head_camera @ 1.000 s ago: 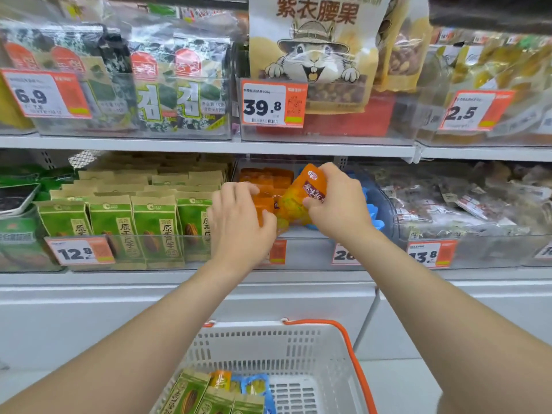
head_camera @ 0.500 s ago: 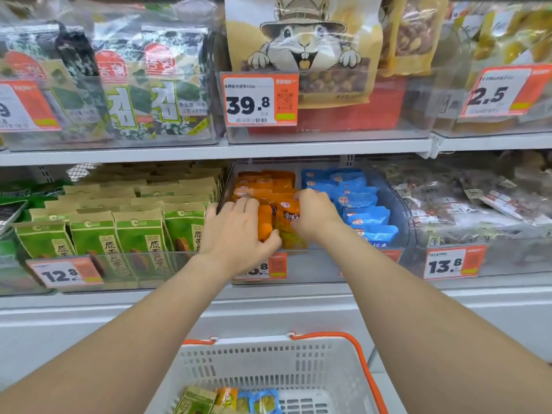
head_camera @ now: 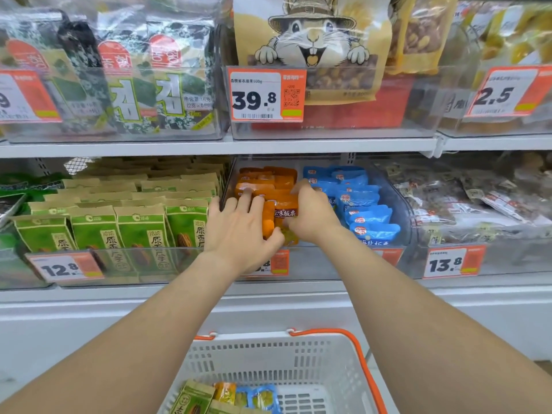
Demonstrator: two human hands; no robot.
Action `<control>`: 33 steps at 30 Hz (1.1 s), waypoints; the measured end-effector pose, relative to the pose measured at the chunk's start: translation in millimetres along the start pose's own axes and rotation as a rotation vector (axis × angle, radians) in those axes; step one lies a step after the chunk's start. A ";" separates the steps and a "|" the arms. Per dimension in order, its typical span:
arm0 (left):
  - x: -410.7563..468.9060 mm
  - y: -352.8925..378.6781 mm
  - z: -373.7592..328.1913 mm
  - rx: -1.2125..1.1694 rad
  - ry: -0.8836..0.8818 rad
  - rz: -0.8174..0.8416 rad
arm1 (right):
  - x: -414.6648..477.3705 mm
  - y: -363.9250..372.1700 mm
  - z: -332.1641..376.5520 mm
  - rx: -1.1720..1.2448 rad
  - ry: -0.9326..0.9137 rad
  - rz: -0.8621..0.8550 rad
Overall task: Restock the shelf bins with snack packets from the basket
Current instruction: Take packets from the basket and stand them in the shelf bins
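Head view: orange packet (head_camera: 285,218), held above the middle bin (head_camera: 322,265) a second ago, now stands at the front of its orange row; right hand (head_camera: 313,215) grips it; left hand (head_camera: 239,234), fingers straight, steadies the row; basket (head_camera: 268,351) holds more to shelve.

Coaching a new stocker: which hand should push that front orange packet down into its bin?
Right, most likely. The right hand grips the orange packet from its right side, so it can steer it down. The left hand only rests spread over the neighbouring orange row.
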State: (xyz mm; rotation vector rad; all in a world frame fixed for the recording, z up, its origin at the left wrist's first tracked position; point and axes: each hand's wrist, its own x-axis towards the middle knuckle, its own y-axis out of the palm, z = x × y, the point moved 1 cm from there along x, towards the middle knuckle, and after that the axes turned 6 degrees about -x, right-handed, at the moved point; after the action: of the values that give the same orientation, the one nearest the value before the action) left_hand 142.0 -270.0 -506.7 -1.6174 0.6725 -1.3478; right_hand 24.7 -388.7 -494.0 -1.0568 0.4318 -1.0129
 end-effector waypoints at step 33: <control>-245.2 117.6 1.2 -0.407 0.111 0.763 | -237.7 97.2 -24.8 -0.813 -0.365 0.862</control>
State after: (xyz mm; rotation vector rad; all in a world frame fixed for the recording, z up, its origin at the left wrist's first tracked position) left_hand 95.5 -115.2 -725.4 -1.3546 1.5219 -0.7608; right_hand -66.4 -187.6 -627.4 -1.5247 0.9264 0.1722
